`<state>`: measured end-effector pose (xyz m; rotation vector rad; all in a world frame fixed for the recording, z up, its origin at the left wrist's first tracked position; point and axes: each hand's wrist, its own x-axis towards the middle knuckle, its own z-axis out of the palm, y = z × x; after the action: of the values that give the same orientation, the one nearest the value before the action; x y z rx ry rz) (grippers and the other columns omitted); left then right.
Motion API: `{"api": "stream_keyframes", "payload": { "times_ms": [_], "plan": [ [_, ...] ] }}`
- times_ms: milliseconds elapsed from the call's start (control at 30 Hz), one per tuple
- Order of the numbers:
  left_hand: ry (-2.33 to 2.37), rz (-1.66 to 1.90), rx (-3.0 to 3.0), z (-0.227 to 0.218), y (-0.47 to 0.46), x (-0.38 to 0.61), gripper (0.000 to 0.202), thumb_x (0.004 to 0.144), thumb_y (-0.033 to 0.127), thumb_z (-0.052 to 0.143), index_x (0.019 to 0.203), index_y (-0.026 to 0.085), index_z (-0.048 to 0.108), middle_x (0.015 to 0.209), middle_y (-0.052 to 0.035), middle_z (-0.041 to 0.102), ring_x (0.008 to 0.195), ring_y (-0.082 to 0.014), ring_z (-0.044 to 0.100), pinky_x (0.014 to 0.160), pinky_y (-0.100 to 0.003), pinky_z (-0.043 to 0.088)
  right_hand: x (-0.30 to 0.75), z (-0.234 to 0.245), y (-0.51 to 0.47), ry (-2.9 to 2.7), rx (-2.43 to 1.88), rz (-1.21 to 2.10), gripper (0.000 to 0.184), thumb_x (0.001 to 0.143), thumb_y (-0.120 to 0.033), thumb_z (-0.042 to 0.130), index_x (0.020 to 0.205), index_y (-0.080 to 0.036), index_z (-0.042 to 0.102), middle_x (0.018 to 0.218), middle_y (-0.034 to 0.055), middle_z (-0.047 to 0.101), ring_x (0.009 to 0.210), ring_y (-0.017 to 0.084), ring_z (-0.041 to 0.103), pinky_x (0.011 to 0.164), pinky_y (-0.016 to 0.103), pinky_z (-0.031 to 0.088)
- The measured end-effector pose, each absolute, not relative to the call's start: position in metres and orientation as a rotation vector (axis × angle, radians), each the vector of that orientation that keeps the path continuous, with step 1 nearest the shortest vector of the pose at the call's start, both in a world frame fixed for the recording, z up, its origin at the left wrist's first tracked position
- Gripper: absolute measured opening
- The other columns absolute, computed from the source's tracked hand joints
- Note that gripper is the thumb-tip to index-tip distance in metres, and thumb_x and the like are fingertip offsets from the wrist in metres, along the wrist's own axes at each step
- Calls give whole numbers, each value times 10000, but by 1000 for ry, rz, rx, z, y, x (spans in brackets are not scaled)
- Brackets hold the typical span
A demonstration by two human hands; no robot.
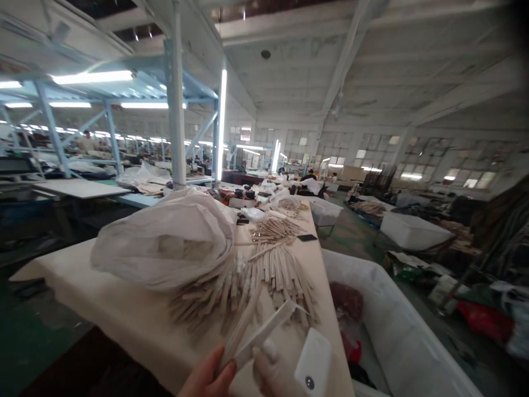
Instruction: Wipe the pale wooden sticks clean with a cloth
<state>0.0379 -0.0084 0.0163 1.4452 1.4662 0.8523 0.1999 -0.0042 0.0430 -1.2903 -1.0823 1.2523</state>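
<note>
At the bottom edge my left hand (208, 377) pinches two thin wooden strips (252, 331) that fan up and to the right. My right hand (273, 372), in a pale glove, grips the same strips just beside it. Only the fingertips of both hands show. Right behind the strips lies a spread pile of similar wooden sticks (248, 281) on the cream work table (107, 300). A white phone (312, 361) lies flat on the table next to my right hand.
A big crumpled white plastic bag (169, 242) sits on the table's left half. More stick piles (275, 227) lie farther back. A large white bin (397, 331) stands to the right of the table, with red material inside. Steel columns and other work tables fill the hall.
</note>
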Motion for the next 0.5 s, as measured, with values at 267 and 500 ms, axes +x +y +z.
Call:
{"api": "stream_keyframes", "payload": {
  "times_ms": [267, 500],
  "plan": [
    [1486, 887, 1513, 27, -15, 50, 237, 755, 382, 453, 646, 196, 355, 493, 81, 331, 437, -68, 334, 421, -180, 265, 185, 19, 1, -690, -1022, 1527, 394, 621, -577, 624, 690, -195, 559, 452, -50, 398, 397, 92, 334, 386, 235, 219],
    [1537, 810, 1538, 16, -19, 48, 214, 765, 354, 428, 643, 201, 344, 501, 78, 342, 458, -81, 374, 457, -195, 300, 199, 2, 18, -526, -1019, 1533, 371, 661, -576, 585, 692, -206, 586, 406, -63, 366, 374, 92, 332, 379, 229, 210]
  ]
}}
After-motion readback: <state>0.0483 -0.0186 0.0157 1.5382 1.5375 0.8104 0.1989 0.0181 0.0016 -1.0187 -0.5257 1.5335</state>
